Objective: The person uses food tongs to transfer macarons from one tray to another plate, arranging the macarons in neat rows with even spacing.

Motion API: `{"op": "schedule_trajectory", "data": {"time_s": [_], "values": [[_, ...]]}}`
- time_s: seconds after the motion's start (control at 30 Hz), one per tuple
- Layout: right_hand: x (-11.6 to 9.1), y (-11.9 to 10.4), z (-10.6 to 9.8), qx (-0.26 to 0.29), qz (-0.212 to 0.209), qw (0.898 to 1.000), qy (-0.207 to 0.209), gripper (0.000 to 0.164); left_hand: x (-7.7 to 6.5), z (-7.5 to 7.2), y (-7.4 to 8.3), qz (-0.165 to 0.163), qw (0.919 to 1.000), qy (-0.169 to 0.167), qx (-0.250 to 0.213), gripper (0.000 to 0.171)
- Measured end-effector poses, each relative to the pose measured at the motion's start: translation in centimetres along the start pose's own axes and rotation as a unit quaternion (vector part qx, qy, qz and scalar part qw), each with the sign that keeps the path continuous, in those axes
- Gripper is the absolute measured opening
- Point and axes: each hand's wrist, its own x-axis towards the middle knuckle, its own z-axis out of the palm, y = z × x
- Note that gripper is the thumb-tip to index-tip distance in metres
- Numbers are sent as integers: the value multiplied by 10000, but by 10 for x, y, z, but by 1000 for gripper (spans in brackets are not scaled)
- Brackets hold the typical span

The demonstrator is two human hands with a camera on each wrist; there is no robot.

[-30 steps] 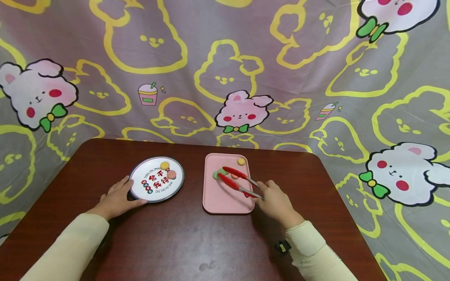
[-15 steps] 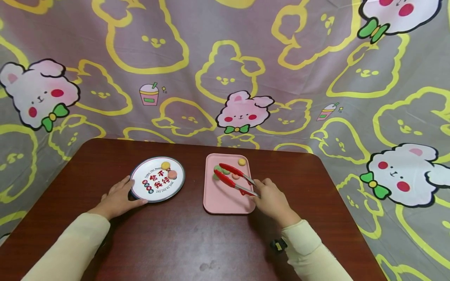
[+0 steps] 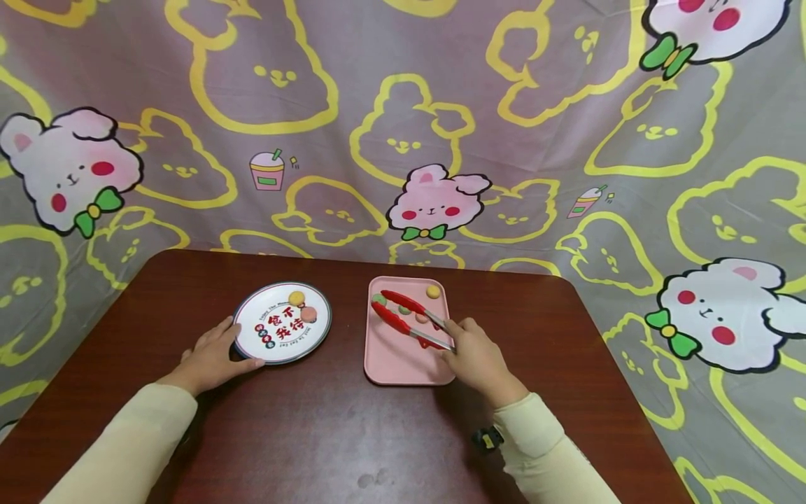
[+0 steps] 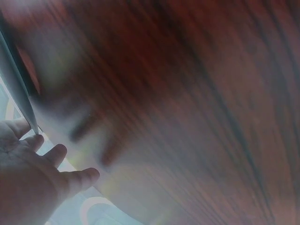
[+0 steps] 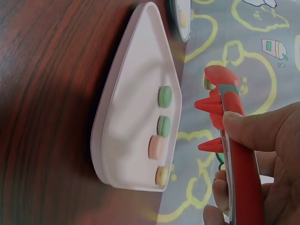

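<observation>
My right hand (image 3: pixel 481 360) grips red-and-silver tongs (image 3: pixel 393 319) over the pink tray (image 3: pixel 409 365). In the right wrist view, a green macaron (image 5: pixel 208 84) shows between the tong tips, raised off the tray. Two more green macarons (image 5: pixel 164 97), a pink macaron (image 5: pixel 156 147) and a yellow macaron (image 5: pixel 161 176) lie on the tray in a row. My left hand (image 3: pixel 204 360) rests with spread, relaxed fingers against the near left rim of a round white plate (image 3: pixel 255 308). On that plate sit a yellow macaron (image 3: pixel 297 298) and a pink macaron (image 3: pixel 308 314).
Plate and tray stand apart on a dark brown wooden table (image 3: pixel 283 434), the plate to the left. A patterned cloth (image 3: pixel 352 98) hangs behind the table. A small black device (image 3: pixel 488 439) sits by my right cuff.
My right hand and the tongs have moved left and slightly away from me, lifting a green macaron from the tray. The left hand and the plate have stayed in place.
</observation>
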Motion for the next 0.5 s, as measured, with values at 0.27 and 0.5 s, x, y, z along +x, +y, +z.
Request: {"op": "schedule_trajectory", "data": {"time_s": [0.27, 0.5], "values": [[2, -7, 0, 162, 97, 9998, -46, 57, 0, -1, 0, -17, 10000, -28, -27, 115], [6, -10, 3, 92, 31, 9999, 46, 56, 3, 2, -2, -42, 9999, -58, -90, 118]]}}
